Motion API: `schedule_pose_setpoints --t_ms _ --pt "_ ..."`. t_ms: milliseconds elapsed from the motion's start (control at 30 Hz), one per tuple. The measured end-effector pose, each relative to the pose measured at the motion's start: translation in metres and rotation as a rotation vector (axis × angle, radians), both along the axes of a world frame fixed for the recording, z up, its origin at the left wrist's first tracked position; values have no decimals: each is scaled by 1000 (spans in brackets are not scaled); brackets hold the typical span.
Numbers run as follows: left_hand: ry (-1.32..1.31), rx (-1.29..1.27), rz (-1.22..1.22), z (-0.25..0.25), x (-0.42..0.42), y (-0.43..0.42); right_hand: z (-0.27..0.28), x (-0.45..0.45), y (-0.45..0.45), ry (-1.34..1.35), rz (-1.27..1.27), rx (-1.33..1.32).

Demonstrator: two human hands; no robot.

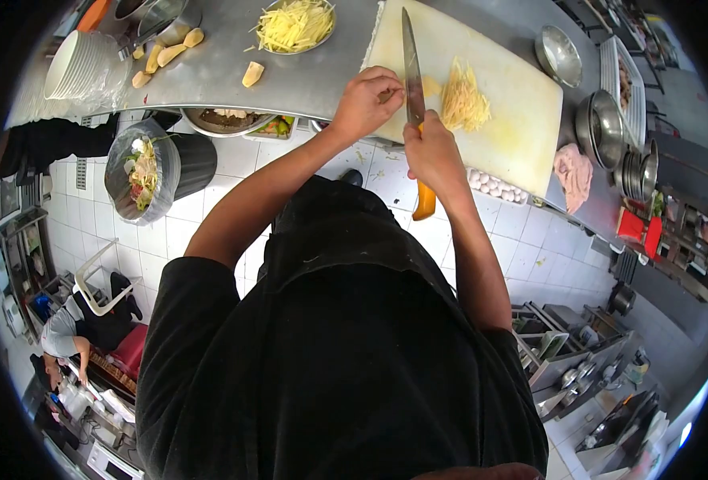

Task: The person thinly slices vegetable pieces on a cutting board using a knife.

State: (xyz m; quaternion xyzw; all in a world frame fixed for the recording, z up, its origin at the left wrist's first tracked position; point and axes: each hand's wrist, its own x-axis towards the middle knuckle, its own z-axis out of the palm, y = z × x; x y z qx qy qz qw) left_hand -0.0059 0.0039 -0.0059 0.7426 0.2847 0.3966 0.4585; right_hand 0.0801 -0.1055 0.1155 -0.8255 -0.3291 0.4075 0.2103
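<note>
My right hand (pixel 435 156) is wrapped round the yellow handle of a kitchen knife (pixel 413 68), its long blade pointing away from me over the white cutting board (pixel 522 108). My left hand (pixel 370 100) is beside the blade at the board's left edge, fingers curled together; what they hold, if anything, is hidden. A pale yellow slice (pixel 431 86) lies just right of the blade. Beyond it is a pile of thin yellow shreds (pixel 466 100), which look like ginger.
Left on the steel counter (pixel 210 84) are a bowl of yellow strips (pixel 296 26), peeled root pieces (pixel 170 54) and stacked white bowls (pixel 78 68). A pink cloth (pixel 573 176) and metal bowls (pixel 599 128) sit right. Below are a lined bin (pixel 142 172) and eggs (pixel 496 186).
</note>
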Motion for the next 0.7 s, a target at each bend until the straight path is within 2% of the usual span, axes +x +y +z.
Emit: schedule_pose_setpoints --t_ms 100,167,200,300,567,700 --pt "-23 52 -2 -5 1 -2 -55 10 13 -141 73 162" --pt "7 153 9 -9 0 3 -66 13 21 -186 83 194" --pt "-1 109 1 -8 0 1 -61 11 22 -210 84 202" --pt "-13 44 -13 -7 1 1 -33 10 18 -18 2 139" --pt "8 89 -10 -11 0 2 7 4 -3 -12 -21 51" --pt "-33 24 4 -9 2 0 3 5 -7 -48 26 61"
